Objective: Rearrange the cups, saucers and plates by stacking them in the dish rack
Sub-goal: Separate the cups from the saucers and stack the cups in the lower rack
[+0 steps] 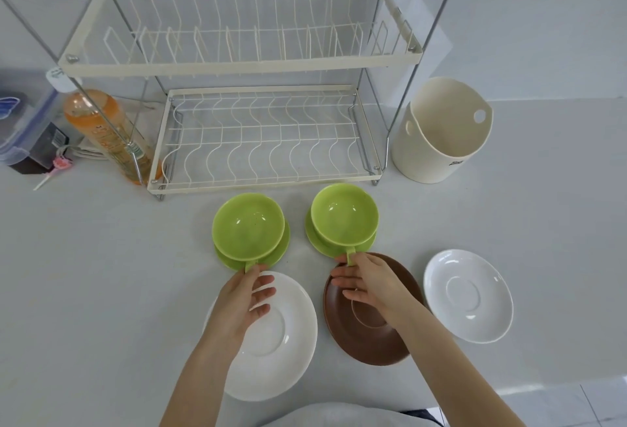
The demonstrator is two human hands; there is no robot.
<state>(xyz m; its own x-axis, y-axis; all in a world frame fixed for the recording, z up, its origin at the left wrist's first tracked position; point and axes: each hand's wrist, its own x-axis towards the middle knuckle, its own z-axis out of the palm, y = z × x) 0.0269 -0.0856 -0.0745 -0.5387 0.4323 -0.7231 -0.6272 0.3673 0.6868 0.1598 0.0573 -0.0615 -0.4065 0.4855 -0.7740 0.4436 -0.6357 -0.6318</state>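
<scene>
Two green cups stand on green saucers in front of the two-tier wire dish rack (264, 185), which holds nothing. My left hand (242, 301) pinches the handle of the left green cup (247, 223), which sits on its saucer (271, 255). My right hand (368, 279) pinches the handle of the right green cup (344, 214), on its saucer (317, 243). Under my left hand lies a large white plate (288, 352). A brown plate (366, 341) lies under my right hand. A white saucer (468, 294) lies at the right.
A cream utensil holder (441, 134) stands right of the rack. An orange bottle (108, 131) leans at the rack's left leg, beside a plastic box (20, 121) and small items. The counter's front edge runs along the lower right.
</scene>
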